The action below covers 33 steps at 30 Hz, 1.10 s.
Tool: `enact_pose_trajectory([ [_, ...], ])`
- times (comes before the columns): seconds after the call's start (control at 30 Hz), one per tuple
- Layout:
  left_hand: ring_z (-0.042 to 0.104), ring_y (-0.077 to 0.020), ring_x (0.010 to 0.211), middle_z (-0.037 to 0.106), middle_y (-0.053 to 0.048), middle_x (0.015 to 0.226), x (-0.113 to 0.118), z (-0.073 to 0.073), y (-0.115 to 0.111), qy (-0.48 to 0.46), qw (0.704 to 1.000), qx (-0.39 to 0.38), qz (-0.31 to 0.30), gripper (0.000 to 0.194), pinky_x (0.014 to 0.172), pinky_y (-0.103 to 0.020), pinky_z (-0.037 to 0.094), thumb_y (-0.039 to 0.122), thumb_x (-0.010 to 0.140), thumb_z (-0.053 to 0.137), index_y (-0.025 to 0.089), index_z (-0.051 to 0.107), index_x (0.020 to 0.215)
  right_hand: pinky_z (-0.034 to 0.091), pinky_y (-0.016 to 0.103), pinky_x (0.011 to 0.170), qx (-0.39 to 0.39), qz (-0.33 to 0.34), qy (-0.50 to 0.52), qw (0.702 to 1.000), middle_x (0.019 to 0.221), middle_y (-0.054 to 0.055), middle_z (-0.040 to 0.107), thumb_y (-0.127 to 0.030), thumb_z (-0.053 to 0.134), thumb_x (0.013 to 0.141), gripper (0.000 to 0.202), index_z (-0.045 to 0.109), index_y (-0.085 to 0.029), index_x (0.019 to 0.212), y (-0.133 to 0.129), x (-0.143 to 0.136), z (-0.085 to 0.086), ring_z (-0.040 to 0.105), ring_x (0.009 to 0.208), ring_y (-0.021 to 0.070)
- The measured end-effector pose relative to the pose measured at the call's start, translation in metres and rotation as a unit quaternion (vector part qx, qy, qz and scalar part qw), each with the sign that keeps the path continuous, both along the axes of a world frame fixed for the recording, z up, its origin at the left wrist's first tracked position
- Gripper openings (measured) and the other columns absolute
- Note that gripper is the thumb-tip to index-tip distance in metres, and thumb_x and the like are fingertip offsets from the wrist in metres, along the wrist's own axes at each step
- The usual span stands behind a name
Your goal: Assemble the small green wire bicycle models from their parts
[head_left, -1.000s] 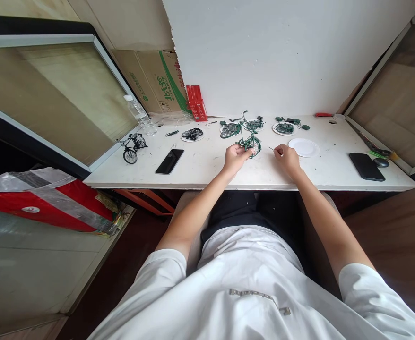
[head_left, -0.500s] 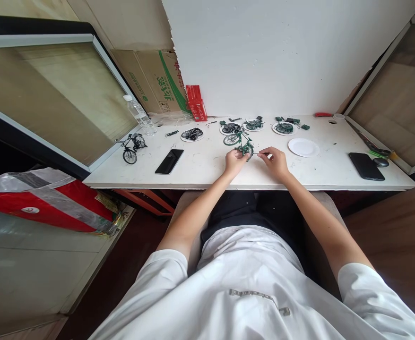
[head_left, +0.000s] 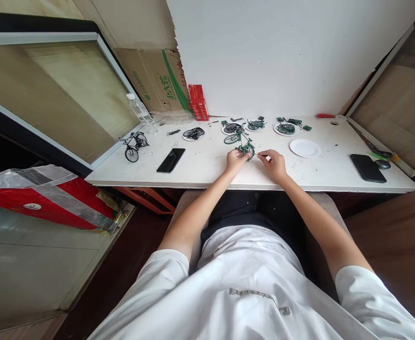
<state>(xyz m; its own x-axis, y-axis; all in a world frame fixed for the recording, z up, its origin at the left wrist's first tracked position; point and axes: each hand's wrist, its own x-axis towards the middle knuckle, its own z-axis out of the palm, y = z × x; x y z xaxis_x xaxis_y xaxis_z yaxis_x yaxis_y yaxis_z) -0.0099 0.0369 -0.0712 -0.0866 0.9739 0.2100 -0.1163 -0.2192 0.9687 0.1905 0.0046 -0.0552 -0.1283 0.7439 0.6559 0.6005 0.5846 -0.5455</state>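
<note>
Right grip [head_left: 272, 165] has come in from the right since a second ago; its thin rod [head_left: 259, 154] is now at or just beside the near wheel [head_left: 251, 150] of the green model bicycle [head_left: 243, 143], which sits lower. Left grip [head_left: 235, 162] closed on the bike's near end, over the counter [head_left: 200, 167]; right pinches the rod. Risk, my read: off-axis push skids the tip, or loose hold lets the bike twist. Carton [head_left: 156, 80]: green characters look like 北大荒. Red box [head_left: 198, 103] print too small.

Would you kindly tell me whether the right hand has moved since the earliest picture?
Yes: the right hand has moved left, away from the large white plate and toward the green model bicycle.
</note>
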Motion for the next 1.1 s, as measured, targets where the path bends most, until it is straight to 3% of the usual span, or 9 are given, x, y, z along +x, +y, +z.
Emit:
enact_pose_trajectory([
  [0.7,0.081,-0.0283,0.098,0.085,-0.016,0.104,0.001,-0.008,0.006,0.006,1.0,0.006,0.006,0.031,0.088,-0.037,0.061,0.033,0.072,0.093,0.016,0.077,0.091,0.061,0.041,0.078,-0.003,-0.003,-0.05,0.999,0.111,0.011,0.084,-0.043,0.056,0.112,0.033,0.083,-0.024,0.112,-0.001,0.0,0.0,0.075,0.102,0.0295],
  [1.1,0.082,-0.0292,0.099,0.086,-0.016,0.104,0.001,-0.004,0.002,0.017,1.0,0.012,-0.002,0.024,0.09,-0.037,0.063,0.029,0.075,0.091,0.015,0.081,0.092,0.063,0.044,0.097,-0.045,-0.051,-0.062,0.996,0.122,0.007,0.086,-0.045,0.064,0.11,0.031,0.088,-0.027,0.118,0.002,-0.001,-0.005,0.084,0.106,0.0327],
])
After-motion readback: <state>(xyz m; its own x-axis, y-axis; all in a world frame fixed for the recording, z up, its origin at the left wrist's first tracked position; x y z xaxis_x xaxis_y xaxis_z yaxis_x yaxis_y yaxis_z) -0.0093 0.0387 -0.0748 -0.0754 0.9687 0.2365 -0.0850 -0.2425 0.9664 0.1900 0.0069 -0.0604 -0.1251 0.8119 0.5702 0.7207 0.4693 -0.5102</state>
